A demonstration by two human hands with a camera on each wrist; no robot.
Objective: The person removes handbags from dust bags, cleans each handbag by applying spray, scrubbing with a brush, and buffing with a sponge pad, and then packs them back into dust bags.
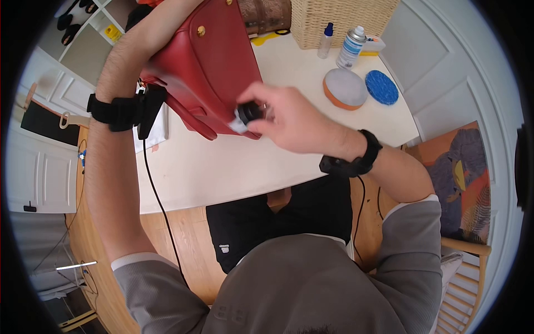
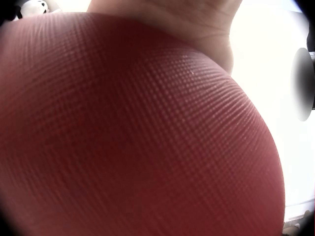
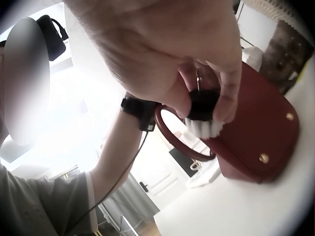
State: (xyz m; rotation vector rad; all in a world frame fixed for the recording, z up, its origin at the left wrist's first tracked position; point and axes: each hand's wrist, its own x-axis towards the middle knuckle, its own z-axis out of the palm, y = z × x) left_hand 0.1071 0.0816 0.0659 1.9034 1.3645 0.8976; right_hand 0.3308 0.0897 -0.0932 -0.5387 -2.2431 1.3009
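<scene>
A red leather bag [image 1: 222,61] with gold studs lies tipped over on the white table; its base shows studs in the right wrist view, and a curved handle [image 3: 179,142] sticks out. The right hand [image 1: 292,119] pinches a small round black brush [image 1: 250,113] with white bristles between thumb and fingers, close against the bag's side. In the right wrist view the bristles [image 3: 204,129] point down from the black brush body. The left arm reaches over the bag's far left part. Only the base of the left hand [image 2: 187,24] shows beside red leather [image 2: 147,132]; its fingers are hidden.
Behind the bag stand a wicker basket [image 1: 342,19], a small spray bottle [image 1: 325,42] and an aerosol can [image 1: 351,49]. An orange-and-white round pad [image 1: 345,89] and a blue disc [image 1: 381,87] lie at the right. A white cloth [image 1: 158,131] lies left of the bag. Cables hang from both wrists.
</scene>
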